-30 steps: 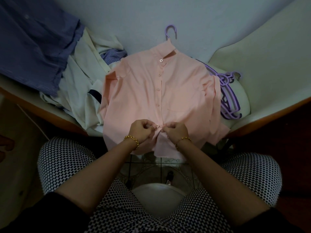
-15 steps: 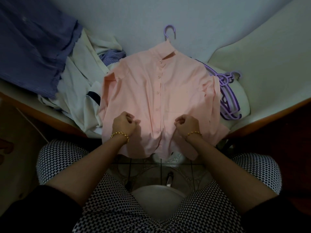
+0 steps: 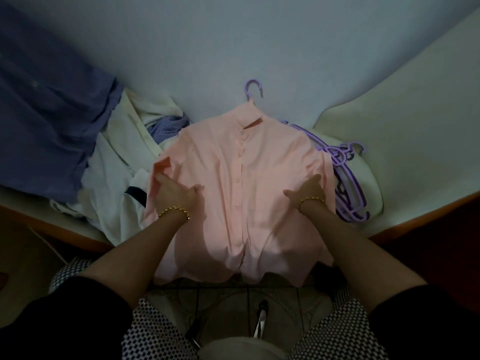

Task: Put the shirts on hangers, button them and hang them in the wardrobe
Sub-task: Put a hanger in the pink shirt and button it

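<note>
Here the pink shirt (image 3: pixel 241 193) lies front up on a pale blue sheet (image 3: pixel 259 48), and a purple hanger is inside it: only the hook (image 3: pixel 253 88) shows, sticking out beyond the collar. The placket lies closed along its row of buttons, and the hem hangs over the wooden edge (image 3: pixel 420 227) above the tiled floor (image 3: pixel 223 300).

To the left of the shirt, touching its sleeve, is a heap of white clothes (image 3: pixel 114 183); a blue checked garment (image 3: pixel 168 127) peeks out at the shirt's left shoulder, and a dark blue garment (image 3: pixel 52 120) lies further left. Just right of the shirt, partly under its sleeve, is a stack of purple hangers (image 3: pixel 348 183), which rests on a cream pillow (image 3: pixel 415 126).

The left hand (image 3: pixel 174 193) lies flat on the shirt's left side near the sleeve, its grip spread, fingers straight and thumb out toward the placket. The right hand (image 3: pixel 309 190) rests on the shirt's right side, its grip likewise spread, thumb pointing inward. Each wrist wears a gold bracelet. Both forearms reach in over knees in checked trousers (image 3: pixel 161 341).
</note>
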